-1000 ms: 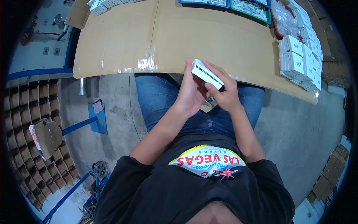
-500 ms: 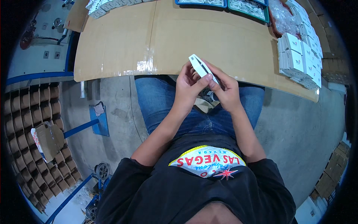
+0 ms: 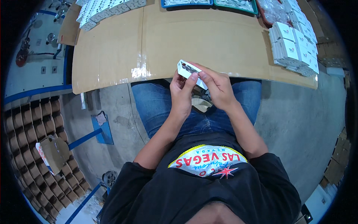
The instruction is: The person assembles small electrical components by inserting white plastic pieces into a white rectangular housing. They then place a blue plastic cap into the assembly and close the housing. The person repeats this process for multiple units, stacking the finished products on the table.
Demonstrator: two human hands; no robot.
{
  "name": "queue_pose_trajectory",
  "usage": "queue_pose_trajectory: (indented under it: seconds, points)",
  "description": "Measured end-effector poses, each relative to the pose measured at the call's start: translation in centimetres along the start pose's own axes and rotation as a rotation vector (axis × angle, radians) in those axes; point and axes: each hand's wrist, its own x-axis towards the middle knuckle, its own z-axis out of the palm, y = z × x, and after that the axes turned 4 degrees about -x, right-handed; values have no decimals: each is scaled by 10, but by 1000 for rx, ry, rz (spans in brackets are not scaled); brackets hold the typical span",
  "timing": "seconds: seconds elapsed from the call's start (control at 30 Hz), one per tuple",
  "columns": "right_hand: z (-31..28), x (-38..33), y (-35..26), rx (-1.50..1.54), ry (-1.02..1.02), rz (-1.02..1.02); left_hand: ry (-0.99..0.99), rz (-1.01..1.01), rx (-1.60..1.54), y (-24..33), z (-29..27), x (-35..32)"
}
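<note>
Left hand [image 3: 181, 94]: curled round the near side of a small white box [image 3: 189, 71], thumb pressed on its face.
Right hand [image 3: 216, 86]: fingers pinched on the box's right end, seemingly steadying it so the open end faces up.
Box: thin card, flat and oblong, held over the lap just short of the desk [image 3: 156, 41] edge.
Desk: covered in smooth brown cardboard.
Beyond the right hand: stacked white boxes [image 3: 292, 46], alike in shape.
</note>
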Motion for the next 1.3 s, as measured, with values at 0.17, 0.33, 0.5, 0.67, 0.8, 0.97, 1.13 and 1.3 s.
queue_pose_trajectory:
  seconds: [0.17, 0.33, 0.5, 0.67, 0.8, 0.97, 1.13, 1.3]
  points:
    - [0, 1, -2, -18, 3, 9, -18, -40, -22, 0, 0, -1]
    - [3, 0, 8, 204, -27, 85, -11, -21, 8, 1, -2, 4]
    - [1, 0, 8, 382, -79, 44, -84, 37, 91, 17, 7, 5]
    - [-16, 3, 11, 449, -28, 173, -302, 325, 565, 20, -2, 6]
    - [-15, 1, 4, 421, -153, 160, -519, 504, 938, 20, -19, 14]
    - [-4, -5, 11, 299, -64, 134, -427, 386, 967, 21, -16, 6]
    - [-12, -1, 12, 39, -176, -36, -134, -584, 175, 27, -19, 9]
    - [-13, 0, 7, -182, -244, -124, -223, -648, 21, 37, -11, 10]
